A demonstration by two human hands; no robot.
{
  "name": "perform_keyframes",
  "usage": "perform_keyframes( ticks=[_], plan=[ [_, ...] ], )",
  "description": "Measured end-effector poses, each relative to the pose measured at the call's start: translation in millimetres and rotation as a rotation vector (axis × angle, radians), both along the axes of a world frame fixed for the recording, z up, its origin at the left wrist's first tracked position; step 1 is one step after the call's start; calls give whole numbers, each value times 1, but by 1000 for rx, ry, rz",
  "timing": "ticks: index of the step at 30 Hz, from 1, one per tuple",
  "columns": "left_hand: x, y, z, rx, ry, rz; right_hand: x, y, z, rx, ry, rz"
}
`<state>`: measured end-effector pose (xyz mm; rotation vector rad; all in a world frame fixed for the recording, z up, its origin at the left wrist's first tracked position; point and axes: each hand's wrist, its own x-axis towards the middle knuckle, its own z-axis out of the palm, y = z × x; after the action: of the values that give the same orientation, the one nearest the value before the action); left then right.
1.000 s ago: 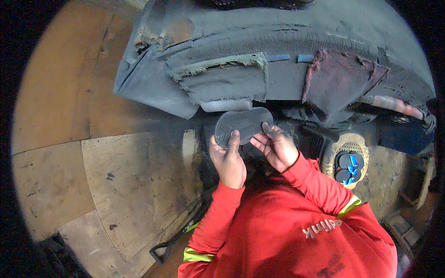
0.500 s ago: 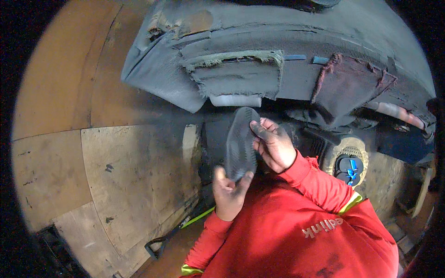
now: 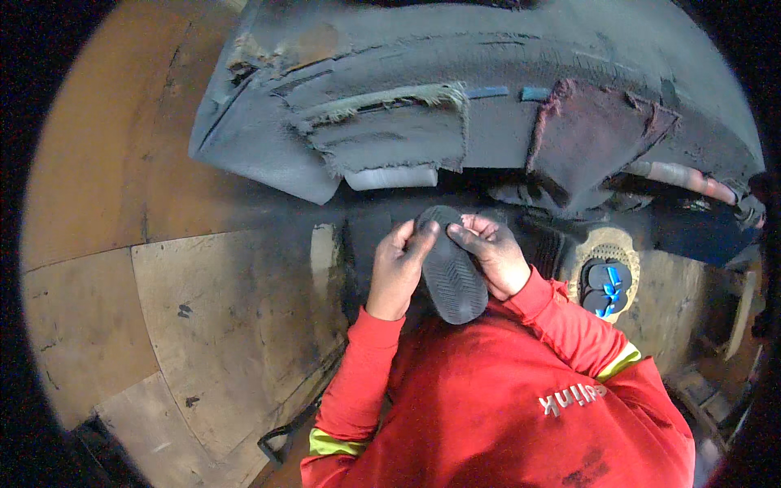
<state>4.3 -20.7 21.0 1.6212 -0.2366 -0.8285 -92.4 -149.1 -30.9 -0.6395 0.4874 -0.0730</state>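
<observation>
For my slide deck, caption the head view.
Left hand and right hand pinch a dark ridged sole near a grey work surface.

Apparently a workshop: dust-coated grey housing (image 3: 496, 134), stained wooden boards (image 3: 236, 325).

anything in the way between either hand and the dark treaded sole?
Nothing visible: the left hand and right hand both hold the dark treaded sole directly, near its upper end in view. Its underside is hidden.

Dark, blue-marked pieces (image 3: 599, 278) on a tan perforated support (image 3: 611, 246)
</observation>
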Motion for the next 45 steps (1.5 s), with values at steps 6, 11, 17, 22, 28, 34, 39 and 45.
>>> perform_keyframes(
  ticks=[6, 11, 17, 22, 28, 34, 39, 45],
  plan=[
    [5, -23, -24, 75, -418, 167, -26, -4, 43, -1238, 120, 64],
    [-3, -28, -31, 105, -506, 371, -38, -4, 43, 175, 367, 673],
    [-30, -19, -20, -168, -196, 547, -9, -65, 14, 86, 265, 222],
    [-38, 6, -4, -239, -68, 552, -23, -72, 10, 334, 334, 480],
    [-33, 53, -8, -122, -260, -11, -61, -71, -7, 314, 95, 331],
    [-33, 46, -5, -386, 464, 276, -69, -51, -1, -284, 51, 186],
    [-33, 22, 2, -124, 49, 347, -61, -32, 30, -1638, 65, 131],
    [-16, 7, 8, -212, 5, 373, -28, 8, 36, -1641, -38, 147]
  ],
)
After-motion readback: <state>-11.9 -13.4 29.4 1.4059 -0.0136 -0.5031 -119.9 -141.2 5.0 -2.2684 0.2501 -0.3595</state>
